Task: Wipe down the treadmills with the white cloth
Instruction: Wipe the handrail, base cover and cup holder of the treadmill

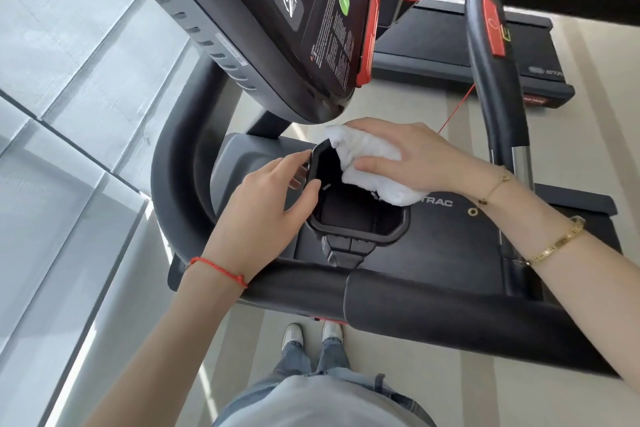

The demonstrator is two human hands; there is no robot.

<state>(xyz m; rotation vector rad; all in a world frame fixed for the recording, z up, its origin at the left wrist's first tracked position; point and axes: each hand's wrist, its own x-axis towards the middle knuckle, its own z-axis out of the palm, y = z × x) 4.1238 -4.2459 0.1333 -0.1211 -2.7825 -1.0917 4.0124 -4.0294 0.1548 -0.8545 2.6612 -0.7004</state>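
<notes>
Handlebar (pixel 398 302) nearest — console (pixel 277 28) overhangs white cloth (pixel 370 163).

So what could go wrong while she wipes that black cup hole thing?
The white cloth in the right hand might slip down into the deep cup holder. The red safety cord hangs close by that hand and could perhaps get snagged. The left hand holds only the holder's rim.

White cloth (pixel 372 163); black treadmill (pixel 433 302); red wristband (pixel 218 269)

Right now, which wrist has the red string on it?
The left hand, gripping the black cup holder rim; the right hand with the cloth wears gold bracelets.
</notes>
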